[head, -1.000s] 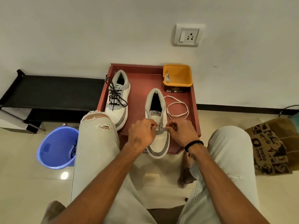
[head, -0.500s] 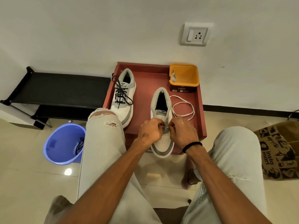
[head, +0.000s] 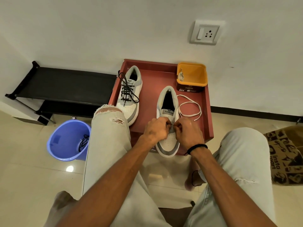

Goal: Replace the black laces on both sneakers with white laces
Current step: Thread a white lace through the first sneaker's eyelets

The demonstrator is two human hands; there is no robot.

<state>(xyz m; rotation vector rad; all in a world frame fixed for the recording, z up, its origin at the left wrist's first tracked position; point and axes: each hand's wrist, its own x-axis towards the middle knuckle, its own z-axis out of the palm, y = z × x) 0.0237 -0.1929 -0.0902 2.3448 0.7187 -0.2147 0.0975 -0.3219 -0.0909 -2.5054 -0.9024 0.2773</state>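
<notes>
Head view: a low red tabletop with raised edges stands against a white wall, and carries both sneakers. The left sneaker, white and grey, is threaded with its black lace, whose loose ends spill over the side. The right sneaker lies nearer the front, its toe overhanging the tabletop's front edge; its open throat shows a dark lining. Both hands meet over its lower eyelets: the left hand and right hand have fingers curled in a pinching grip on the white lace, though the exact hold is hidden under the knuckles. The rest of that lace lies in loose loops on the bare red surface just right of the shoe. At the back right corner sits an orange tub with another pale lace coiled against its inner wall. The person's knees in pale ripped jeans flank the front edge, the left knee covering the left sneaker's toe. On the glossy tiled floor to the left stands a blue plastic bucket holding a black lace; behind it is a black rack. A printed brown paper bag lies at right.
</notes>
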